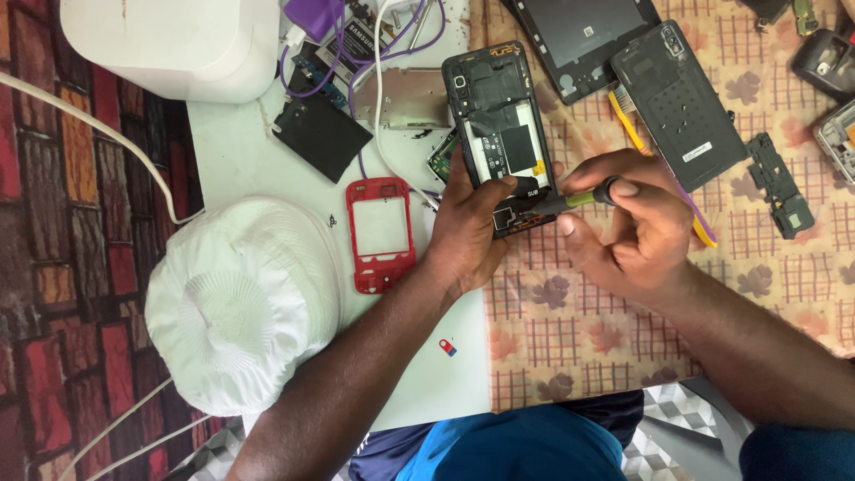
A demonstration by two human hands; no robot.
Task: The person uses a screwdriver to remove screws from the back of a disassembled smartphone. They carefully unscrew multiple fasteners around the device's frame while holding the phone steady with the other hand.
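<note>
An opened black smartphone (495, 107) with its back off lies on the table, its inner parts showing. My left hand (468, 227) grips its lower end from the left, thumb across the bottom. My right hand (628, 223) holds a small green-handled screwdriver (574, 199) with a black cap, its tip resting on the phone's lower part. A black back cover (681, 102) lies just right of the phone.
A red phone frame (381, 233) and a white cap (240, 303) lie left of my hands. Other items: black cover (321, 134), purple and white cables (378, 53), a dark panel (579, 40), a yellow toothbrush (628, 125), small black parts (779, 183) and a white box (174, 40).
</note>
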